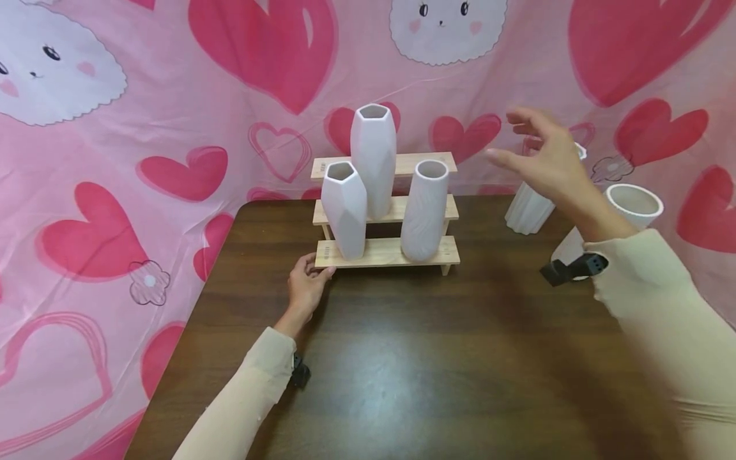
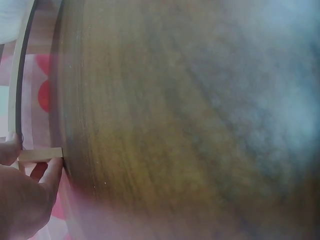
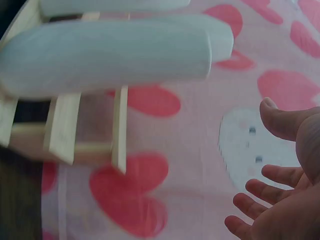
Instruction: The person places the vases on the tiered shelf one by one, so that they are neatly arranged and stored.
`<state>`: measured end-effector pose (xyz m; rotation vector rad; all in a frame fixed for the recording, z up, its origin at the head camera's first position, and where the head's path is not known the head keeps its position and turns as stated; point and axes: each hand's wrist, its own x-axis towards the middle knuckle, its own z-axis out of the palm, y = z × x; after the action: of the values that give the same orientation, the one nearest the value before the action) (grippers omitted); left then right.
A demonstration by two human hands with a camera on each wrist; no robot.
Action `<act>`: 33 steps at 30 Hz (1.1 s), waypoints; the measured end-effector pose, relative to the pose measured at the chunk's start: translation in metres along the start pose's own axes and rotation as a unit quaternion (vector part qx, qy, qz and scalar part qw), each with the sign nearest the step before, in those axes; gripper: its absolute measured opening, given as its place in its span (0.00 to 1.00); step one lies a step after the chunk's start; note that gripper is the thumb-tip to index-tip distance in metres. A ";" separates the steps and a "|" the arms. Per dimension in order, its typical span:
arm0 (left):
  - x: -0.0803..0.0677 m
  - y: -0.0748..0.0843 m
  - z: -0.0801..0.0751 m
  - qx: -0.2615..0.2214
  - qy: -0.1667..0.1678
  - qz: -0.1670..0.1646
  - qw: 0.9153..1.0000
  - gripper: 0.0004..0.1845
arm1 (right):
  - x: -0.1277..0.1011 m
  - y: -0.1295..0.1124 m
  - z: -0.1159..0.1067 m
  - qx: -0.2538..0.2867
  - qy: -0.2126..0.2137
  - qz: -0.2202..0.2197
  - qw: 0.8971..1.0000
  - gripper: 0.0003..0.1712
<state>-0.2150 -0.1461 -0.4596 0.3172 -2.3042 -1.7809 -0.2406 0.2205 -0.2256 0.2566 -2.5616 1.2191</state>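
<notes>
Dark wood-grain tabletop (image 1: 402, 358) fills the near ground, smooth with a soft sheen, and both cream sleeves reach out over it.

Nearest is the left hand (image 1: 306, 285), resting on the table with its fingertips and thumb pinching the front-left corner of the wooden stepped rack (image 1: 385, 252) — a hold that looks meant to steady the light rack. The left wrist view shows the same: a thumb and a finger on either side of a pale plank edge.

On the rack's lowest step stand two white vases: a faceted, angular one (image 1: 344, 209) at the left and a ribbed cylindrical one (image 1: 425, 209) at the right, both matte like unglazed ceramic. Behind them, on the middle step, a taller faceted vase (image 1: 374, 156) rises above the top plank. The stepping keeps every mouth visible.

The right hand (image 1: 543, 160) hangs in the air to the right of the rack, fingers spread and relaxed, holding nothing. Past it, on the table, stand two more white vases — a fluted one (image 1: 526, 207) partly hidden by the hand and a wide-mouthed one (image 1: 632, 204) beside the forearm.

Furthest back hangs a pink cloth (image 1: 172, 96) printed with red hearts and bunny faces.
</notes>
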 end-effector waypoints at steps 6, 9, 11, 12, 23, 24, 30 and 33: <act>-0.001 0.000 -0.002 0.000 0.002 -0.002 1.000 0.26 | -0.015 0.029 -0.027 -0.022 0.013 0.032 0.999 0.36; -0.002 0.001 0.001 0.008 0.000 -0.007 1.000 0.26 | -0.023 0.044 -0.046 -0.046 0.028 0.049 0.997 0.37; -0.002 0.001 0.004 0.009 -0.007 -0.007 1.000 0.26 | -0.029 0.056 -0.061 -0.054 0.040 0.073 0.995 0.40; -0.001 0.002 0.006 0.007 -0.010 -0.006 1.000 0.26 | -0.032 0.062 -0.068 -0.056 0.049 0.082 0.994 0.40; 0.001 0.005 0.007 0.011 -0.015 -0.001 1.000 0.27 | -0.047 0.136 -0.115 -0.102 0.034 0.159 0.981 0.53; 0.001 0.005 0.007 0.012 -0.015 -0.003 1.000 0.27 | -0.048 0.142 -0.117 -0.107 0.023 0.163 0.981 0.54; 0.001 0.004 0.007 0.016 -0.015 -0.004 1.000 0.27 | -0.053 0.167 -0.123 -0.115 -0.022 0.179 0.977 0.56; 0.000 0.005 0.007 0.015 -0.016 -0.004 1.000 0.27 | -0.054 0.172 -0.125 -0.113 -0.033 0.182 0.976 0.54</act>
<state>-0.2174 -0.1381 -0.4567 0.3063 -2.3567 -1.7703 -0.2151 0.4271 -0.2944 -0.2377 -2.8609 1.0264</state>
